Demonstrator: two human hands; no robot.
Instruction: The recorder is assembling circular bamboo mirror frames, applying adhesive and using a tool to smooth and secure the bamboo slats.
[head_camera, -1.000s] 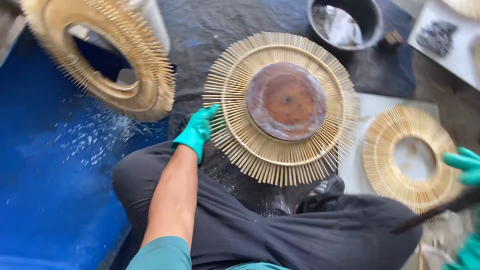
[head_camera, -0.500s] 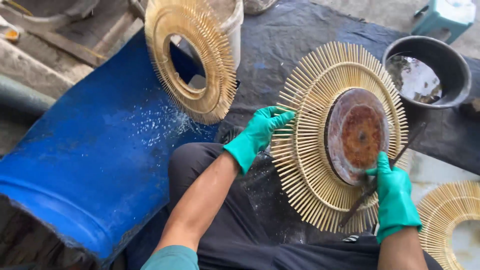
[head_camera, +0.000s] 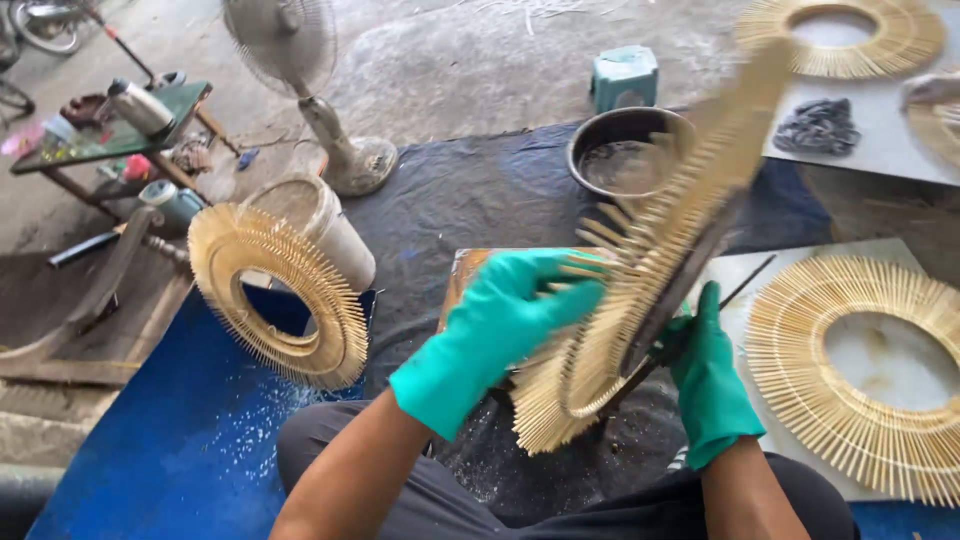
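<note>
Both my hands wear green gloves and hold a round sunburst frame of thin bamboo sticks, tipped up almost on edge in front of me. My left hand grips its near rim from the left. My right hand grips the lower right side, against the rusty round metal disc behind the frame, and also holds a thin dark stick. The frame is blurred from motion.
A finished stick ring leans on a blue drum and a bucket at left. Another ring lies on a white board at right, one more at far top. A dark bowl, fan, small stool and cluttered table stand behind.
The frame with its disc lay flat on my lap; both hands have lifted and tilted it up on edge. My view has also swung upward.
</note>
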